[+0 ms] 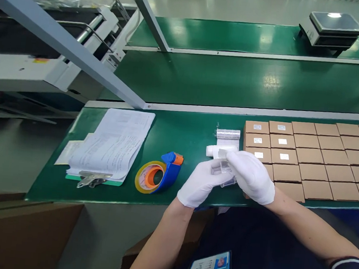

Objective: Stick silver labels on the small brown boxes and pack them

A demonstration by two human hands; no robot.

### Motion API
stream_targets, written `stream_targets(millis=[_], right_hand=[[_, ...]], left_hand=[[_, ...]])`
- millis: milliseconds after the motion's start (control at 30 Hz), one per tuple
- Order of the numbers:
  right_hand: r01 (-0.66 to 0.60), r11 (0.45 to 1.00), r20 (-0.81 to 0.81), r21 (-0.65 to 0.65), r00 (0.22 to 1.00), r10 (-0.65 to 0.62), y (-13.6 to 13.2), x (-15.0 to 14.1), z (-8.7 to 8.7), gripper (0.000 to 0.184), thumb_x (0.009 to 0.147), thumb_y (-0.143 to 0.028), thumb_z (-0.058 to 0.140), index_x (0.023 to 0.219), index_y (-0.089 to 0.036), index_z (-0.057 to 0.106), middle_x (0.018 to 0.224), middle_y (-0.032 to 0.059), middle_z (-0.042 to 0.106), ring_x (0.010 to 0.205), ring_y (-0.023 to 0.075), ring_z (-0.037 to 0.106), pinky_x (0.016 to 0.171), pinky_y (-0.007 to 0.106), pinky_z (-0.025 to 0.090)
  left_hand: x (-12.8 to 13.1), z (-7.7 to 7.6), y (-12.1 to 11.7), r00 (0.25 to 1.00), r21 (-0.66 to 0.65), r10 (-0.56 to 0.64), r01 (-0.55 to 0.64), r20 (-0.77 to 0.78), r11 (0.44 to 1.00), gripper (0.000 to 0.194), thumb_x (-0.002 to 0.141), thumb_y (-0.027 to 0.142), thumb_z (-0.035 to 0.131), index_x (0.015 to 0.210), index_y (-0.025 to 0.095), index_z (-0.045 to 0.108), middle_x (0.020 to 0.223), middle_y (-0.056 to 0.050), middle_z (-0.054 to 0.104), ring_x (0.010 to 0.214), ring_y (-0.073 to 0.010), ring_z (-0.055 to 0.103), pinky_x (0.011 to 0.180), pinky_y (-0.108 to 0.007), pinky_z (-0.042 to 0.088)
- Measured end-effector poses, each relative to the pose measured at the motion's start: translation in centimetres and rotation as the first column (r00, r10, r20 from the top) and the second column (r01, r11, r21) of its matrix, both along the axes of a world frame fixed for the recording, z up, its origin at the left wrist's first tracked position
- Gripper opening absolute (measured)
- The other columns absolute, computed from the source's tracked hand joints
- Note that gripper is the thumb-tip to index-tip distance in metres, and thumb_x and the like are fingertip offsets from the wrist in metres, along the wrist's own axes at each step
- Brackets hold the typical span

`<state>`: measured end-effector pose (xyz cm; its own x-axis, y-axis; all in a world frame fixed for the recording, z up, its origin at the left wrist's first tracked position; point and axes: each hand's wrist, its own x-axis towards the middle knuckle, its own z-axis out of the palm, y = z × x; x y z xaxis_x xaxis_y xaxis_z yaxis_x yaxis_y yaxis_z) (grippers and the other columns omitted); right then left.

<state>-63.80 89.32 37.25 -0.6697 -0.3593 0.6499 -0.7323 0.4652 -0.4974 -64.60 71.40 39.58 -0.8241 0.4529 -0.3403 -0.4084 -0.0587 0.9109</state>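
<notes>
My left hand (202, 183) and my right hand (251, 175) wear white gloves and meet over the green bench top (185, 139). Between them they hold a small transparent plastic case (225, 167), partly hidden by the fingers. Just beyond the hands lie a white roll (210, 151) and a shiny silver roll (228, 134), with a white sheet or card between them. To the right, rows of flat kraft cardboard boxes (310, 157) stand side by side, the nearest touching or almost touching my right hand, and several carry white labels.
To the left lie a clipboard with papers (108, 144) and an orange-and-blue tape dispenser with a yellow tape roll (158, 174). A digital scale (332, 28) stands on a farther green bench. Grey metal frame bars and a white machine (46, 71) occupy the upper left.
</notes>
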Motion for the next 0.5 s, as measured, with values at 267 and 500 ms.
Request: stream_targets(millis=[267,500], right_hand=[[0.026,0.991,0.064,-0.134,0.998,-0.018,-0.1,0.9,0.3,0.062,0.098,-0.003,0.054,0.153,-0.030,0.048,0.130,0.0067,0.074,0.119,0.0212,0.072,0.103,0.039,0.061],[0.443,0.860,0.548,-0.253,0.799,-0.250,7.7,3.2,2.9,0.050,0.098,-0.015,0.058,0.146,-0.026,0.053,0.131,0.0122,0.068,0.094,0.0194,0.073,0.086,0.041,0.067]], left_hand=[[-1.2,-1.0,0.3,0.998,0.064,0.056,-0.057,0.015,0.996,0.042,0.081,0.034,0.086,0.117,0.014,0.078,0.126,-0.015,0.074,0.124,-0.0340,0.066,0.109,-0.046,0.052],[-2.0,0.2,0.1,0.992,-0.062,0.098,-0.104,-0.083,0.993,0.042,0.087,0.033,0.080,0.127,0.020,0.075,0.143,-0.010,0.066,0.138,-0.0311,0.058,0.119,-0.043,0.047]])
